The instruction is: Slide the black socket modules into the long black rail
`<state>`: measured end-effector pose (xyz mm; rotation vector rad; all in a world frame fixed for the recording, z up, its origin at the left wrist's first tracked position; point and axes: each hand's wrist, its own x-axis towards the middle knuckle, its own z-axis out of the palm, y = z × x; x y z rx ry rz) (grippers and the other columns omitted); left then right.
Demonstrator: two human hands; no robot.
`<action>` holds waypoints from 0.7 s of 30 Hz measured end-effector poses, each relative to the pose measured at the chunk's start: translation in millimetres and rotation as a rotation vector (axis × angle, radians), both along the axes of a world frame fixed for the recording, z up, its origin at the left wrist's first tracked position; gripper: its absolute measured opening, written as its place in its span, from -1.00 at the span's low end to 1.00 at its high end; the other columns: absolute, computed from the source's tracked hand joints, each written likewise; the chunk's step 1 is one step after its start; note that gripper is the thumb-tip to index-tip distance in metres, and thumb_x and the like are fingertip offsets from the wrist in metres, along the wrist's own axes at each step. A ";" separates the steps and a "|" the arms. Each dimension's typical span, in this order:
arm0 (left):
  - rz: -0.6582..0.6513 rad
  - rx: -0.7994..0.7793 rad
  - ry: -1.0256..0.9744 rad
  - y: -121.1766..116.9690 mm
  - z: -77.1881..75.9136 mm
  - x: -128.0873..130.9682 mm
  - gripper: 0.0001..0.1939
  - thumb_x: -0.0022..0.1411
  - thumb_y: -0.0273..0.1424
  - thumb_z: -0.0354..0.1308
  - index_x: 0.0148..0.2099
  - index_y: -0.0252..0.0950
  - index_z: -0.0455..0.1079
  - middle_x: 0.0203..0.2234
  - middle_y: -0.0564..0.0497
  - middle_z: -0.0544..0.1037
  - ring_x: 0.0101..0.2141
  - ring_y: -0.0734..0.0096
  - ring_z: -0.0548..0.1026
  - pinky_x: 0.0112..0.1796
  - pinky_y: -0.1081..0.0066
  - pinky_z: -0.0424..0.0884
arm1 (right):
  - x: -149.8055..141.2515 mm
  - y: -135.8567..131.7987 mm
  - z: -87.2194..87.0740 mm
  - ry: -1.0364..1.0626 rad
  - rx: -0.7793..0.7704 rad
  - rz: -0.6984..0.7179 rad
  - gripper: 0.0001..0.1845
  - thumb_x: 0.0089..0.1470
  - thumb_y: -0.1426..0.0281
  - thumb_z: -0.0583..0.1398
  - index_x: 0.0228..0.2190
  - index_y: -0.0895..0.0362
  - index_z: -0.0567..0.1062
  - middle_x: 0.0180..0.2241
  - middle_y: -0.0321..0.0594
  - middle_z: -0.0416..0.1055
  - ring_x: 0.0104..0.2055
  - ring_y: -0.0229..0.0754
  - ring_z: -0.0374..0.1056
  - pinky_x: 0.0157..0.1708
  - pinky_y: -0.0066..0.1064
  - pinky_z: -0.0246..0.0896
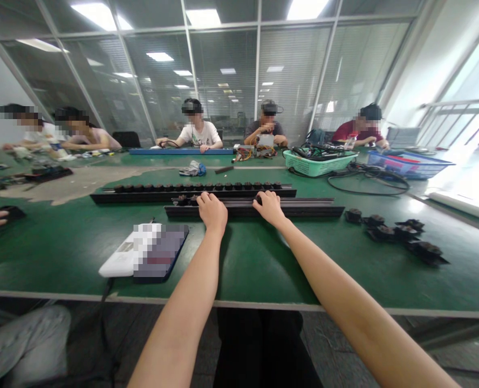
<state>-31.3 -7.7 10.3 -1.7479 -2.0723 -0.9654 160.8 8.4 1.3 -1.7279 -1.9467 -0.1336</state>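
Working left to right across the green-topped workbench [49, 253], a flat white object [116, 264], partly blurred, lies near the front edge. Beyond it, a black rail [193, 194] carries a row of dark round fittings [194, 187]. At this step, our left hand [212, 212] and right hand [269, 208] rest palm-down on the nearer black rail [304, 210], fingers curled over its top; we cannot tell whether either hand is closed around it. Two fittings [182, 200] sit on this rail, left of the left hand. Loose fittings [397, 231] lie on the bench to the right.
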 end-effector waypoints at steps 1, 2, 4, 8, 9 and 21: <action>0.002 0.000 0.004 0.2 -0.1 0.3 -0.63 0.43 -0.54 -0.09 0.14 -0.52 0.43 0.19 -0.43 0.42 0.23 -0.17 0.34 0.17 0.03 0.43 | 1.0 -0.2 -0.2 -0.004 0.005 0.009 -0.64 0.42 0.28 0.10 0.06 0.18 0.56 0.07 0.09 0.51 0.14 0.14 0.30 0.14 -0.14 0.12; 0.005 0.001 0.006 0.4 -0.2 0.5 -0.63 0.43 -0.54 -0.09 0.14 -0.53 0.42 0.19 -0.44 0.42 0.23 -0.17 0.34 0.17 0.03 0.43 | 1.9 -0.5 -0.4 -0.009 0.008 0.017 -0.63 0.42 0.27 0.09 0.06 0.17 0.56 0.07 0.09 0.51 0.14 0.13 0.30 0.14 -0.13 0.11; 0.008 0.000 0.010 1.2 -0.6 1.1 -0.63 0.43 -0.53 -0.08 0.15 -0.54 0.42 0.19 -0.45 0.42 0.23 -0.17 0.34 0.17 0.04 0.43 | 3.3 -1.2 -0.8 -0.020 0.009 0.020 -0.63 0.44 0.26 0.08 0.07 0.16 0.55 0.07 0.08 0.51 0.13 0.13 0.30 0.14 -0.13 0.11; 0.018 0.002 0.024 3.5 -2.5 2.1 -0.60 0.44 -0.52 -0.11 0.17 -0.57 0.41 0.18 -0.44 0.43 0.21 -0.18 0.35 0.16 0.03 0.43 | 4.0 -2.2 -1.5 -0.048 0.007 0.000 -0.63 0.46 0.26 0.07 0.09 0.16 0.54 0.09 0.08 0.49 0.14 0.13 0.29 0.12 -0.14 0.09; 0.019 0.011 0.023 4.1 -3.1 2.2 -0.60 0.44 -0.52 -0.11 0.16 -0.56 0.41 0.17 -0.44 0.44 0.21 -0.19 0.35 0.15 0.03 0.43 | 3.9 -2.3 -1.7 -0.056 0.009 0.000 -0.63 0.46 0.26 0.07 0.09 0.16 0.53 0.09 0.08 0.49 0.15 0.13 0.28 0.12 -0.15 0.09; 0.001 0.041 0.016 5.7 -6.5 1.9 -0.59 0.46 -0.41 -0.10 0.16 -0.54 0.42 0.19 -0.45 0.42 0.22 -0.21 0.34 0.18 0.01 0.41 | -1.5 -2.1 -4.1 -0.055 0.033 -0.023 -0.64 0.45 0.29 0.07 0.06 0.21 0.53 0.09 0.13 0.47 0.14 0.16 0.26 0.12 -0.11 0.09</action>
